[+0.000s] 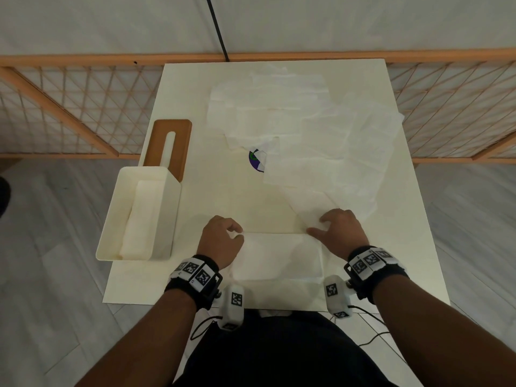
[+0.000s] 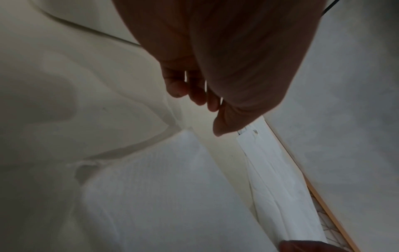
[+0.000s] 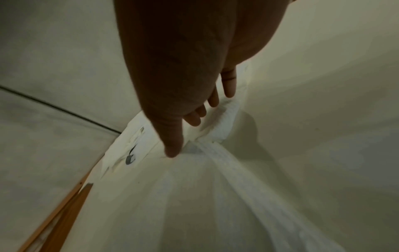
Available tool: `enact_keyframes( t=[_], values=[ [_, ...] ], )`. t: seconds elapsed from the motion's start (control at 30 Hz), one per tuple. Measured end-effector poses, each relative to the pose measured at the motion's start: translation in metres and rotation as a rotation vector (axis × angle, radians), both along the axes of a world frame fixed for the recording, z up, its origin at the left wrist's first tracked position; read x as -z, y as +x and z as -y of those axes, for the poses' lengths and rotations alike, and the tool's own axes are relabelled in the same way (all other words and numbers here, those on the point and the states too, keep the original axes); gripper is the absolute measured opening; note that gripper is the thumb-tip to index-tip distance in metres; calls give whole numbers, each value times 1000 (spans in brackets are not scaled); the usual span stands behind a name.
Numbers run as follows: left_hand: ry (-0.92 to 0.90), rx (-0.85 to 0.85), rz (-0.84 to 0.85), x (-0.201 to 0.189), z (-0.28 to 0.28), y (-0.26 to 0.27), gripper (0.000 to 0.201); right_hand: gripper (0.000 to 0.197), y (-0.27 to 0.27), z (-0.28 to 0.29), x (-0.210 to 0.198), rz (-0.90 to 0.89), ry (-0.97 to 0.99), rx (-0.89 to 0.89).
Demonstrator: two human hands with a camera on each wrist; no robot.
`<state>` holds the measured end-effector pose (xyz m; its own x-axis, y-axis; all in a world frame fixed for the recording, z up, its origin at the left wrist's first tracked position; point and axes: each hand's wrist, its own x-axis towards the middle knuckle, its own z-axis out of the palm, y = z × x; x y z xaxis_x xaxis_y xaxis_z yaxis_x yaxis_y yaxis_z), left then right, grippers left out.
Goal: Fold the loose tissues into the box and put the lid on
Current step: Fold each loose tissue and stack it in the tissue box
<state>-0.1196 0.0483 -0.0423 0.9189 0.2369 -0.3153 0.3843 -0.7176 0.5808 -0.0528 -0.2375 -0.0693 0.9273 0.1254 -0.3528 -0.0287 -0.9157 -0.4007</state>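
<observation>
A cream tissue box [image 1: 116,219] stands open at the table's left edge with folded tissues [image 1: 142,216] inside. Its brown slotted lid [image 1: 181,143] lies just behind it. Several loose white tissues [image 1: 293,115] are spread over the back and right of the table. One tissue [image 1: 279,255] [image 2: 162,196] [image 3: 194,196] lies folded near the front edge between my hands. My left hand [image 1: 234,230] [image 2: 205,110] hovers at its left corner, fingers loosely curled, nothing seen pinched. My right hand [image 1: 321,224] [image 3: 194,133] presses spread fingers on the right corner, where a further sheet runs back.
A purple and green sticker [image 1: 254,160] shows on the white table [image 1: 217,196], half covered by tissue. A wooden lattice rail [image 1: 69,107] runs behind the table and a black cable [image 1: 217,26] crosses the floor beyond. Grey floor surrounds the table.
</observation>
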Motion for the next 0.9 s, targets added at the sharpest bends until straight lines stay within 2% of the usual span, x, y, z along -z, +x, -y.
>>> enact_keyframes(
  t=[0.03, 0.1, 0.17, 0.27, 0.37, 0.47, 0.53, 0.63, 0.7, 0.73, 0.8, 0.9],
  values=[
    [-6, 3, 8, 0, 1, 0, 9, 40, 1, -2, 0, -10, -41, -34],
    [-20, 11, 19, -2, 4, 1, 9, 14, 4, -5, 4, 2, -111, -102],
    [-24, 21, 29, -4, 5, 1, 9, 14, 6, -7, 7, 6, -190, -161],
    [-37, 17, 38, -5, 5, 2, 10, 15, 11, -6, 4, 0, -153, -126],
    [-55, 5, 54, -8, 3, 2, 12, 9, 21, -3, -16, 4, 42, -37],
    [-84, 20, 68, -16, 5, 9, 18, 10, 37, 2, -55, 1, 218, -49],
    [-156, 44, 77, -24, 11, 18, 35, 17, 45, 4, -92, -143, 317, -92],
    [-372, 43, 47, -40, 25, 38, 74, 18, 51, 5, -137, -338, 559, -97],
    [-526, 25, 13, -49, 34, 52, 92, 19, 52, 7, -155, -407, 780, -25],
    [-591, 23, -3, -54, 38, 58, 97, 13, 51, 7, -161, -442, 908, 45],
    [-741, 22, -38, -62, 45, 65, 95, 2, 50, 7, -170, -498, 1119, 158],
    [-995, -4, -31, -76, 54, 71, 63, 3, 49, 10, -172, -482, 1244, 266]
  ],
)
